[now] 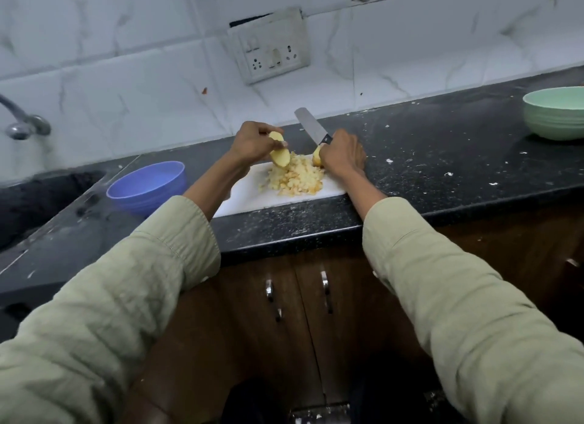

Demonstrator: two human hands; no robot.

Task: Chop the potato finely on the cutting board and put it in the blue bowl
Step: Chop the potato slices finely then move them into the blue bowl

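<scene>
A: Largest first. Black speckled stone worktop, running left to right under a white marble-tiled wall.

B: Noted. On it, a white rectangular plastic cutting board, near the front edge. Round blue plastic bowl just left of the board, upright. Pale green ribbed bowl well apart, far right.

A: Pile of finely chopped yellow potato on the board, between the two hands.

B: Left hand?

A: Above the board's far left corner, fingers curled round an uncut yellow potato piece. The piece sits at the right side of the hand, over the pile's left edge; long axis runs from far-left down to near-right, lower end toward the pile.

B: Right hand?

A: Curled round the black handle of a steel kitchen knife. Blade points up and left toward the wall, clear of the board. A second small potato chunk touches that hand's left side; held or resting, cannot tell.
</scene>
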